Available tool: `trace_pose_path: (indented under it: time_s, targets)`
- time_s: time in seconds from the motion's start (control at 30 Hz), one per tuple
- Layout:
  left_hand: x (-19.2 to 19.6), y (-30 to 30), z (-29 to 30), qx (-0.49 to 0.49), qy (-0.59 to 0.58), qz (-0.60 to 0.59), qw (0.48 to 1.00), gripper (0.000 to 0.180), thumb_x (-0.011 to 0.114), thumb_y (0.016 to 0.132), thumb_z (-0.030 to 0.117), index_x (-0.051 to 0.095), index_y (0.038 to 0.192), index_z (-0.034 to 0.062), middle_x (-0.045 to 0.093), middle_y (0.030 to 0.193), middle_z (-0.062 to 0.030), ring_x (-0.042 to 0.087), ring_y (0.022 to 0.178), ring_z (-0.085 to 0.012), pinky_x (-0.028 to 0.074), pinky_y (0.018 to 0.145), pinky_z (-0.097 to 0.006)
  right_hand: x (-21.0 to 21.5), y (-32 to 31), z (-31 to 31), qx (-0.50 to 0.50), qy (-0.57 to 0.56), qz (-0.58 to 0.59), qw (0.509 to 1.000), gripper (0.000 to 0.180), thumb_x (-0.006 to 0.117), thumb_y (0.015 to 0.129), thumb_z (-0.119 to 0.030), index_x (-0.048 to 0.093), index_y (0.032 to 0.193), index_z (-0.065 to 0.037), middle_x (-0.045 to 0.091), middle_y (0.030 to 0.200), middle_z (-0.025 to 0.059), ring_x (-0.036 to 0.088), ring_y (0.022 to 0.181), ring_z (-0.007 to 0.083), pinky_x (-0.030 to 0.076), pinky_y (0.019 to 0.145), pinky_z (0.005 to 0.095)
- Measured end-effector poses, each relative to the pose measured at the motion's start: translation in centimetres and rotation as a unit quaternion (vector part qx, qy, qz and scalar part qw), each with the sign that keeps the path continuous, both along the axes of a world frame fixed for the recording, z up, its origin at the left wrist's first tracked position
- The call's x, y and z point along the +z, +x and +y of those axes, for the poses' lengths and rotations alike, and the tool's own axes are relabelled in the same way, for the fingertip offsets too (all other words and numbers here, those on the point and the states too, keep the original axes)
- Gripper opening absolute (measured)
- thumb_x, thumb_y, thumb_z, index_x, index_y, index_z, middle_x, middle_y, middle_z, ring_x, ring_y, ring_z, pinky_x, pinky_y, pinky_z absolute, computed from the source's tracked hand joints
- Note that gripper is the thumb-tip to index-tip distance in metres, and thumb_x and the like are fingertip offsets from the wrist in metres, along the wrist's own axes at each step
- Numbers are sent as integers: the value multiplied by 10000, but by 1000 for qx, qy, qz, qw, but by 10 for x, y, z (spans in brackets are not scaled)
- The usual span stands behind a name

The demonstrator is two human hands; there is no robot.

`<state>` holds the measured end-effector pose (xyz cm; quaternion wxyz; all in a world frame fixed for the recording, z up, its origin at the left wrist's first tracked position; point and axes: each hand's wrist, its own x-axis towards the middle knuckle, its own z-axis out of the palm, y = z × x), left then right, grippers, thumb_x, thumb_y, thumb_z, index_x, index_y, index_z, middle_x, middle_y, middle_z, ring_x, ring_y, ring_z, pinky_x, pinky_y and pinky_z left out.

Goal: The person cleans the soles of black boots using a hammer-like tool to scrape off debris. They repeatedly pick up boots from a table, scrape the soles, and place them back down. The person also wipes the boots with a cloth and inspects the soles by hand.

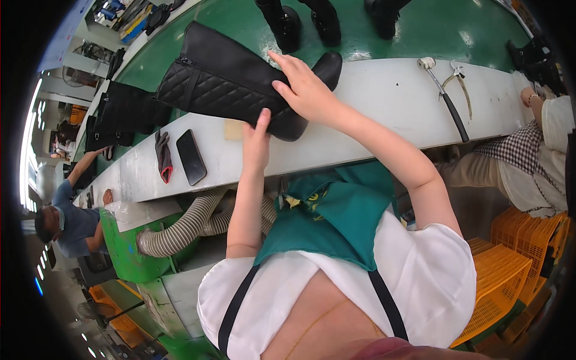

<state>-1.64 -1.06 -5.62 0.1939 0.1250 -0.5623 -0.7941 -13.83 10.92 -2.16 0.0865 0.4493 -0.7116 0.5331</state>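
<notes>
A tall black boot (225, 81) with a quilted shaft lies tilted above the white bench (384, 96), its opening toward the left and its toe toward the right. My left hand (257, 141) grips it from below near the heel, the thumb up along its side. Over the ankle lies my right hand (306, 90), fingers stretched out and thumb apart, resting on the leather. The left fingers are partly hidden behind the boot. Under it, a pale block (234, 129) shows on the bench.
A phone (191, 157) and a dark glove (162, 157) lie left on the bench. A hammer (447, 102) and pincers (459, 75) lie right. More boots (288, 27) stand on the green surface beyond. Co-workers sit at both sides. A ribbed hose (183, 225) runs below the bench.
</notes>
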Motion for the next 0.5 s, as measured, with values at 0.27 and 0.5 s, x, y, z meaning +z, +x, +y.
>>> trace_pose_path:
  time_s: [0.27,0.5]
  targets:
    - [-18,-10,-46,-41,180,-89,979,577,497,945,436,398,1332,20,498,1323,-122,534,1165,-231,452,957,-390,-7,-6,76,-28,-29,-175,984,501,470,924,-139,341,1406,-87,436,1358,167,399,1287,286,343,1031,368]
    - [-14,-14,-46,-9,193,-104,976,548,475,955,427,427,1318,19,523,1304,-120,538,1166,-231,451,961,-385,-41,-21,111,-75,-16,-219,973,517,453,923,-125,324,1422,-79,403,1403,170,352,1336,267,283,1078,376]
